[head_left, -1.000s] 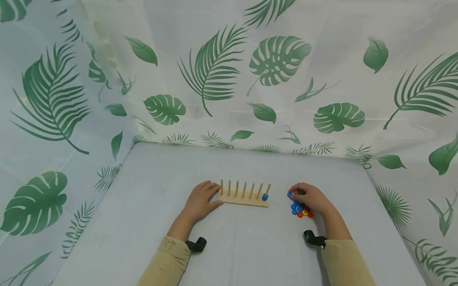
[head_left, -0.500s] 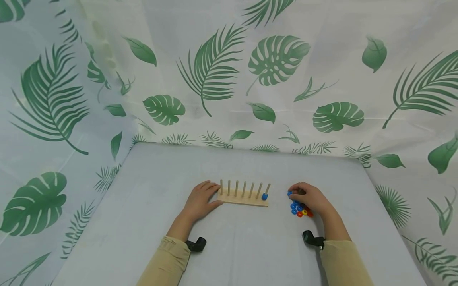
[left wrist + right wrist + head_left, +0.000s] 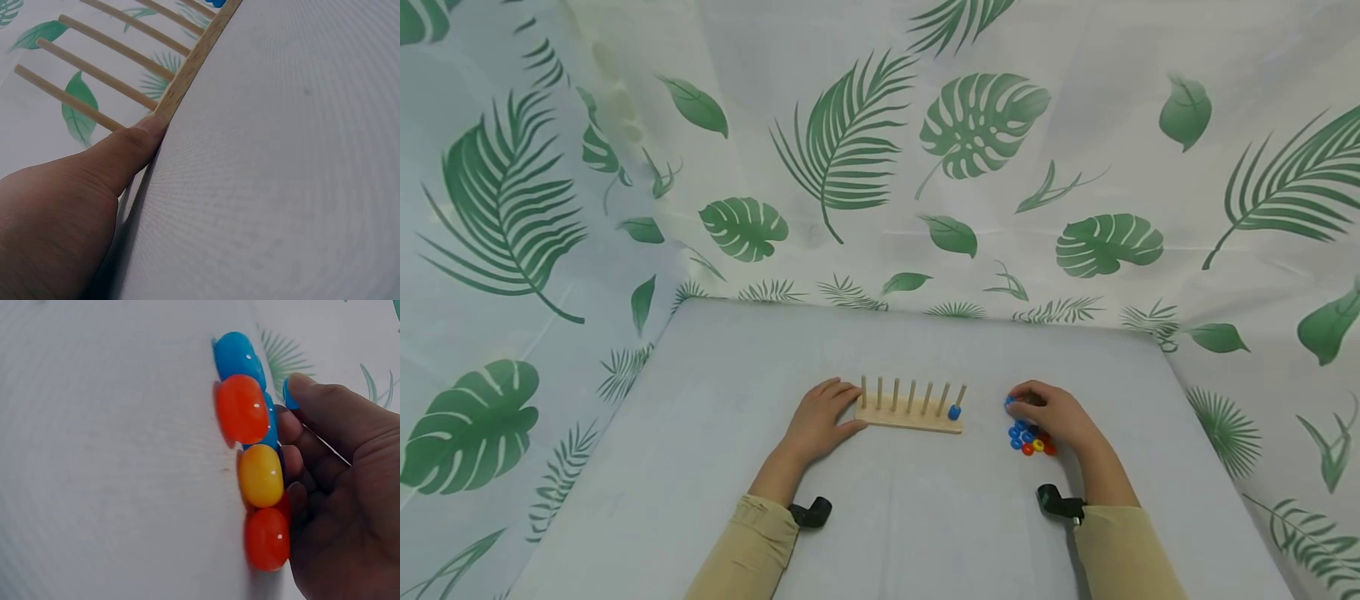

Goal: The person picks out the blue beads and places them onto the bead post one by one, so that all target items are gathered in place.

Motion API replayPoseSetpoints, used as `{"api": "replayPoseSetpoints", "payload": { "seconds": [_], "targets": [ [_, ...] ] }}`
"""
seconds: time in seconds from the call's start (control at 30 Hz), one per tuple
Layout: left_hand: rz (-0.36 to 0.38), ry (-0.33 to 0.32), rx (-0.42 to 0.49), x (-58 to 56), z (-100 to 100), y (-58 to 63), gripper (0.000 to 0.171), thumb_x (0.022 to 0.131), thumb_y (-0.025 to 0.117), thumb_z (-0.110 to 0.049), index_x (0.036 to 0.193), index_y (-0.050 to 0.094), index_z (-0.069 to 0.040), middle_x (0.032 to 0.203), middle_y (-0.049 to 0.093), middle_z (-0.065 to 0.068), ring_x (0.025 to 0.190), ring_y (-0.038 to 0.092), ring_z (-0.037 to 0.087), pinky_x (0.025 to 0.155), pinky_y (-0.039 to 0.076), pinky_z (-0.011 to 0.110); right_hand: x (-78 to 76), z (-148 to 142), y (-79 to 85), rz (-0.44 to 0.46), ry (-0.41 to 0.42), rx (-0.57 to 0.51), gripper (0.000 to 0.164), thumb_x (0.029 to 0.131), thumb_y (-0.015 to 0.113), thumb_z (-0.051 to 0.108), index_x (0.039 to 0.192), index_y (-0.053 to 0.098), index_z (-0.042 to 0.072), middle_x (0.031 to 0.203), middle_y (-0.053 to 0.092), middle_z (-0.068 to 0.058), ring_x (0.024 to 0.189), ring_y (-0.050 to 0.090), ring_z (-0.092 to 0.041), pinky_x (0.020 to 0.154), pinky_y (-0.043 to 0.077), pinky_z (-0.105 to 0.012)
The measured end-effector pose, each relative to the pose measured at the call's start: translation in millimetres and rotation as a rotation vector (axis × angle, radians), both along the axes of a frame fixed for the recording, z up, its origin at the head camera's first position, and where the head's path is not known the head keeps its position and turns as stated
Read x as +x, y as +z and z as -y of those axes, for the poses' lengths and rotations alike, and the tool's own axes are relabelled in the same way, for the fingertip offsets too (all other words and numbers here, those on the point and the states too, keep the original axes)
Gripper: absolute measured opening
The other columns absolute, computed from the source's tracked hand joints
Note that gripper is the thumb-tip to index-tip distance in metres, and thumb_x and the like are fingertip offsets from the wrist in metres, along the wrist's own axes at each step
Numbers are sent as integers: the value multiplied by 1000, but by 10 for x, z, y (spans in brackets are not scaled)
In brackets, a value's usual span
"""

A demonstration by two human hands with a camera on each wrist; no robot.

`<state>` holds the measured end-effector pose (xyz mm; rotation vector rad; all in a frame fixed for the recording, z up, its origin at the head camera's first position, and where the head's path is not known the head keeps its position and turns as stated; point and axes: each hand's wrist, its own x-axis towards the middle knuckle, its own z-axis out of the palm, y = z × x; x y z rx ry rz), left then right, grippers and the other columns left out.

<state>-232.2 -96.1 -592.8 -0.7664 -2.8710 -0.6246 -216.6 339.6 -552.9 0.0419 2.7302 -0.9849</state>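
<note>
A wooden peg board (image 3: 912, 421) with a row of several upright pegs lies on the white table. My left hand (image 3: 818, 425) grips its left end, thumb (image 3: 140, 137) against the near edge and fingers behind. Blue beads (image 3: 954, 412) sit low on the rightmost peg. To the right of the board, my right hand (image 3: 1056, 414) pinches a blue bead (image 3: 289, 395) between thumb and fingers, at the far side of a bead pile. In that pile are blue beads (image 3: 236, 355), red beads (image 3: 242, 409) and a yellow bead (image 3: 262, 476); the hand partly covers it.
The table (image 3: 925, 517) is covered in white and backed by a leaf-print curtain (image 3: 880, 167). Black wrist cameras (image 3: 811, 512) are strapped on both wrists. A stretch of tabletop lies between the board and the beads.
My right hand has shifted very slightly to the right and away from me with the blue bead in its fingers. The left hand and the peg board stay put.
</note>
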Motion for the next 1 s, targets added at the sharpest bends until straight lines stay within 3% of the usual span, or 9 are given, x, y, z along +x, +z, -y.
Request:
{"api": "replayPoseSetpoints", "payload": {
  "seconds": [0.3,0.53,1.0],
  "targets": [
    [17,9,-6,1,11,-4,61,92,62,-56,142,54,-23,143,56,-2,143,40,26,121,32,45,47,74,172,-57,8,8,32,95,65,41,121,63,21,114,66,-6,96,57,-23,77,54,-29],
    [19,2,-12,-4,15,-2,61,92,62,-55,142,54,-22,143,56,-1,143,40,26,121,32,45,93,219,381,-157,64,-20,32,95,64,45,120,64,25,113,69,-1,100,62,-21,90,58,-43],
    [-1,-2,-1,11,9,17,60,92,63,-54,142,55,-22,142,56,-1,142,41,27,121,32,45,87,517,601,-205,134,-91,31,95,65,43,119,65,25,108,70,2,96,63,-18,86,56,-28]
  ]
}}
